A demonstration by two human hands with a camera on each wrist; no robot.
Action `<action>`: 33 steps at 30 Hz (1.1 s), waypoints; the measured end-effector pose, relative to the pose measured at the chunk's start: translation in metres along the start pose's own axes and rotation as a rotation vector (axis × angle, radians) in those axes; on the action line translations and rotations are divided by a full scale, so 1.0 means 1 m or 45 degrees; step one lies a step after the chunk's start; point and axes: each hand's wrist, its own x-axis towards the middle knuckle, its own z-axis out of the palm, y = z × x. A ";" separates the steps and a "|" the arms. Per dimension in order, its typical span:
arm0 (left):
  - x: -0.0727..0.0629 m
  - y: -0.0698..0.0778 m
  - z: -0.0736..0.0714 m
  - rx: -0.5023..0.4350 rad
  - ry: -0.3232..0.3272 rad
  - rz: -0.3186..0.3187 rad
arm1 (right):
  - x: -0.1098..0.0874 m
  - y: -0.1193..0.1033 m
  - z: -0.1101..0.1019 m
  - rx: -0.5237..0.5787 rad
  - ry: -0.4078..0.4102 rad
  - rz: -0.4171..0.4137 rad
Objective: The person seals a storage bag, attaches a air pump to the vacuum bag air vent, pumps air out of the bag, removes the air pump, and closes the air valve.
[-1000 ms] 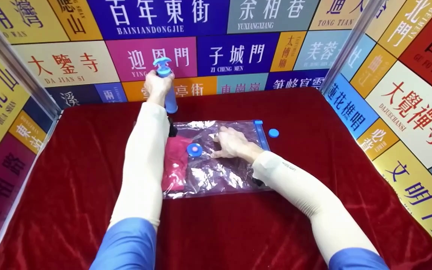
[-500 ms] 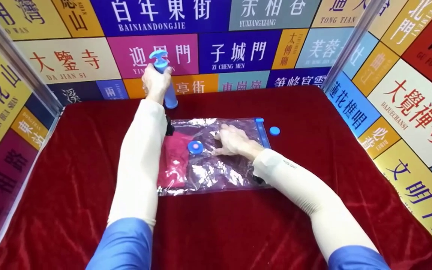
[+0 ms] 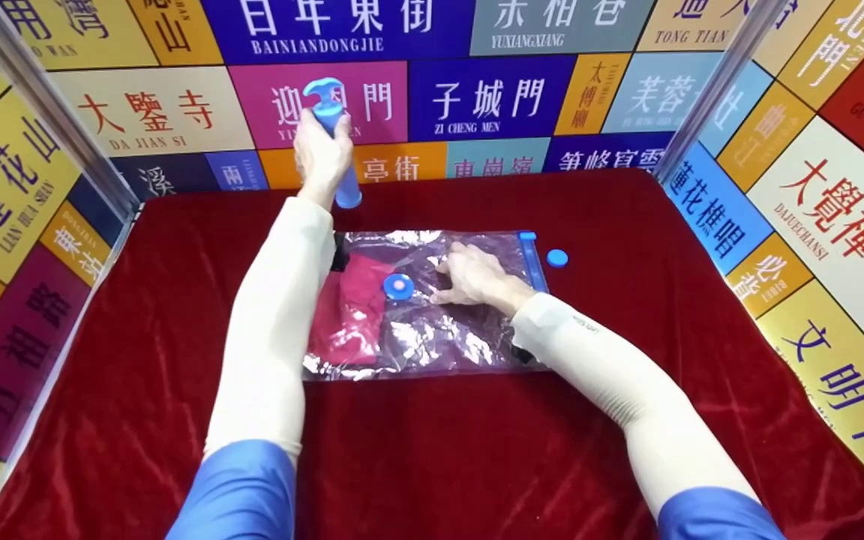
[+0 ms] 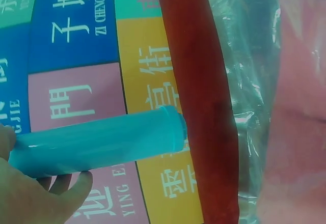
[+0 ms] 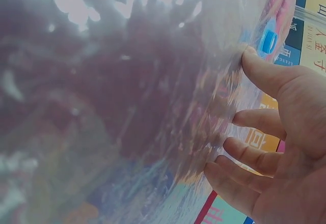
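— Left hand: what do you read?

— Fingers wrapped round the blue hand pump. I see it lifted off the red cloth, past the far edge of the clear vacuum bag.

— And the right hand?

— Flat, fingers spread, pressing the bag just right of its blue valve. Pink fabric lies inside, left. A blue cap sits beside the zip edge.

Staged booth: sign-printed walls, red-draped table
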 end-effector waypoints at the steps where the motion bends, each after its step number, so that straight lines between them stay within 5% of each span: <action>1: -0.002 0.001 0.000 0.000 0.008 0.019 | 0.000 0.000 0.000 -0.002 0.004 -0.003; 15: -0.030 -0.004 -0.003 -0.037 -0.016 0.313 | -0.001 0.000 0.000 -0.003 0.004 0.009; 33: -0.075 -0.004 -0.014 -0.192 -0.098 0.535 | -0.001 0.001 0.000 -0.005 -0.004 0.012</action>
